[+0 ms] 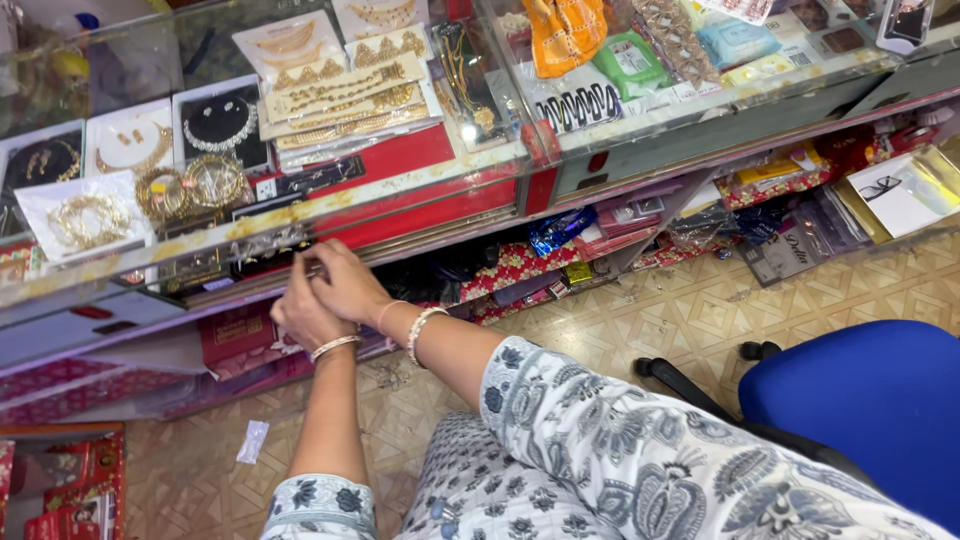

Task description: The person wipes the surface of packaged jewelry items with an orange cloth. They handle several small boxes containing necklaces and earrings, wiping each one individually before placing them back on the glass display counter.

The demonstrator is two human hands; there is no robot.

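the glass display counter (400,190) fills the view, with gold bangles (190,185) and necklace cards under its top and a blue chair (870,400) behind the person. at the counter's lower front edge, the left hand (305,315) and right hand (345,285) are pressed together, fingers on a small dark thing (312,268) at the shelf lip; whether they grip it cannot be told. a slip there could perhaps drop it to the floor below the counter.

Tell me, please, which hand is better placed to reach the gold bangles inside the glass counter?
Probably the left hand: it sits nearer the gold bangles, while the right hand lies farther right. Both are at the counter's lower edge.
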